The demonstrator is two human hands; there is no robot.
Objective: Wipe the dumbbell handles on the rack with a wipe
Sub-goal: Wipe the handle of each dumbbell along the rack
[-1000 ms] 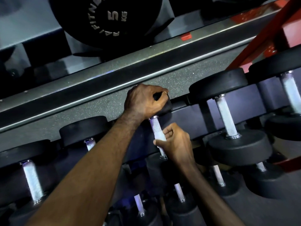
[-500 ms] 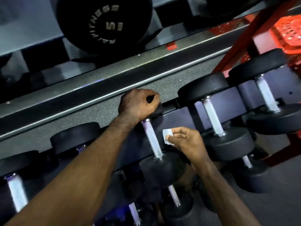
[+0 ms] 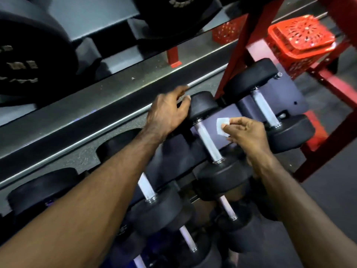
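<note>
Both bare forearms reach forward, hands apart.

The left hand (image 3: 167, 113) is extended with fingers loosely spread and gripping nothing. The right hand (image 3: 243, 130) has its fingers curled, thumb and fingertips pinching a small white wipe (image 3: 221, 126).

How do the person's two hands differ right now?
The right hand pinches a small white wipe beside a dumbbell handle; the left hand holds nothing. The left hand's fingers are spread loosely by the dumbbell's upper black head; the right hand's are curled. The left hand reaches higher up the rack. Both are bare.
</note>
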